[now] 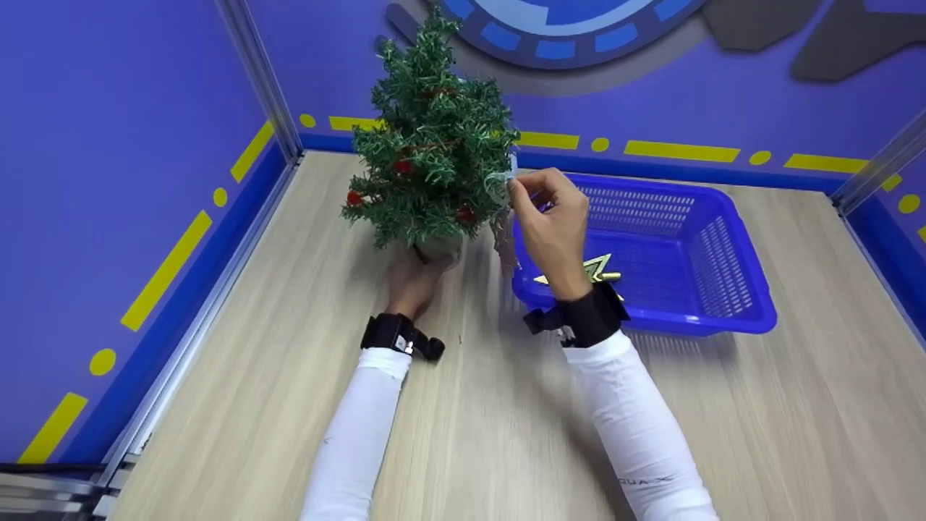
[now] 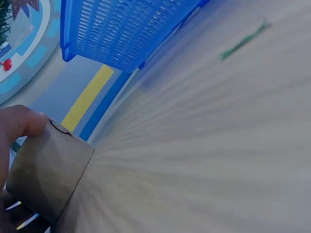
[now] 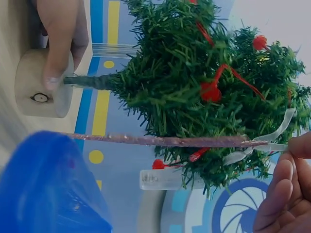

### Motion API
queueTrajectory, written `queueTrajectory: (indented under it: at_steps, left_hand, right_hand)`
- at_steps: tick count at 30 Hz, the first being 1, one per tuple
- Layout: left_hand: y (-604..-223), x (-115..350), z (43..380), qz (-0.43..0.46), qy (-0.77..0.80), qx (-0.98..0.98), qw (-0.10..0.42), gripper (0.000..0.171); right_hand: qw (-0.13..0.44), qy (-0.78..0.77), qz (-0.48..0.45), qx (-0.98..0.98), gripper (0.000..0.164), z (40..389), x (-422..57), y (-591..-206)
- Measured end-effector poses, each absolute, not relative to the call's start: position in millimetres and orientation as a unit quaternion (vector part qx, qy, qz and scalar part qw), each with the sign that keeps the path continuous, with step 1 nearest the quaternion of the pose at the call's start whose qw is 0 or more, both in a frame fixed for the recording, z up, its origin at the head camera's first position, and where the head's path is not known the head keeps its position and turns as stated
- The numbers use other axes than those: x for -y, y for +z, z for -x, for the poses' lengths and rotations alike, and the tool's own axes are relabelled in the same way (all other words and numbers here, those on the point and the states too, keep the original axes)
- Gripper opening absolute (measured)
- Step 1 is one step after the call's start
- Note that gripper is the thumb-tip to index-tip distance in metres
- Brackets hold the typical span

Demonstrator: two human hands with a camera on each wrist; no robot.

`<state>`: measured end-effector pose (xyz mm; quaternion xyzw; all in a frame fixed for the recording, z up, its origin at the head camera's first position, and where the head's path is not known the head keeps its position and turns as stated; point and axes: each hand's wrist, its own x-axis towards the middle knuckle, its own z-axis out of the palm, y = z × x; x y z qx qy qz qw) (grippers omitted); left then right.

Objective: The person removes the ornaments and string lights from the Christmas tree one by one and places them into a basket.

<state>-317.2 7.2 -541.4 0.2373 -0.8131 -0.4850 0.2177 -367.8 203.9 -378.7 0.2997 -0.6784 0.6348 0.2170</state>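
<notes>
Tree (image 1: 434, 145) x1: L hand (image 1: 416, 281) @ base (image 2: 51, 170), R hand (image 1: 557, 224) w/ 1 ribbon (image 3: 284, 125).

A wood-grain tabletop (image 1: 499, 405) bears a tree (image 1: 434, 145), blue basket (image 1: 687, 323) and green scrap (image 2: 245, 40).

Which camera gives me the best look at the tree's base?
Right wrist: most of the base shows, with the trunk meeting it, though the left hand covers part. Left wrist shows its side up close, partly covered; head, only a piece below the branches.
</notes>
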Motion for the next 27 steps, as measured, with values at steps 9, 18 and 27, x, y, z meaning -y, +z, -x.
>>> queueTrajectory:
  at_steps: [9, 18, 27]
  left_hand:
    - [-542, -25, 320, -0.269, -0.465, 0.806, 0.249, 0.059]
    - [-543, -33, 320, -0.260, -0.455, 0.802, 0.287, 0.028]
    - [-544, -37, 321, -0.262, -0.457, 0.799, 0.288, 0.027]
  right_hand:
    - [0.190, 0.663, -0.344, 0.638, 0.008, 396, -216, -373]
    - [0.179, 0.699, -0.366, 0.588, 0.009, 393, -224, -362]
    - [0.170, 0.721, -0.386, 0.549, 0.007, 397, -237, -357]
